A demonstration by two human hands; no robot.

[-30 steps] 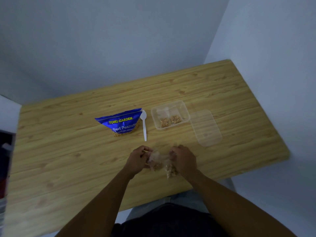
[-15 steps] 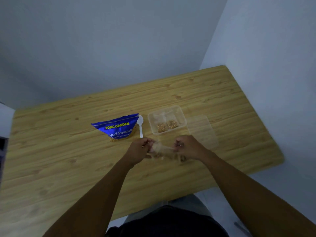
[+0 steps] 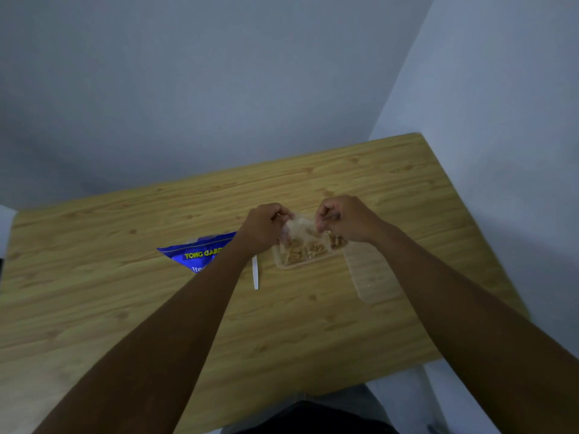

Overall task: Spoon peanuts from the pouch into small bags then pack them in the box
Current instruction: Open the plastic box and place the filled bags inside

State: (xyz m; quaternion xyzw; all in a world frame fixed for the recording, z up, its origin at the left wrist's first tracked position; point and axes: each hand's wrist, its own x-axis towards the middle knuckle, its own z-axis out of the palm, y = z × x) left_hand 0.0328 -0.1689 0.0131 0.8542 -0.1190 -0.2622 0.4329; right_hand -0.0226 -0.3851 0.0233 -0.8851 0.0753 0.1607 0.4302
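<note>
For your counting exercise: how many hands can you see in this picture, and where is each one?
2. The left hand and right hand both hold a small bag of peanuts above the clear box.

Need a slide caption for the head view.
Both hands hold a small bag of peanuts over the clear box.

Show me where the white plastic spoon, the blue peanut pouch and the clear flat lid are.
white plastic spoon [image 3: 255, 275], head view, on its handle.
blue peanut pouch [image 3: 195, 251], head view, on the printed front.
clear flat lid [image 3: 372, 275], head view, on its middle.
</note>
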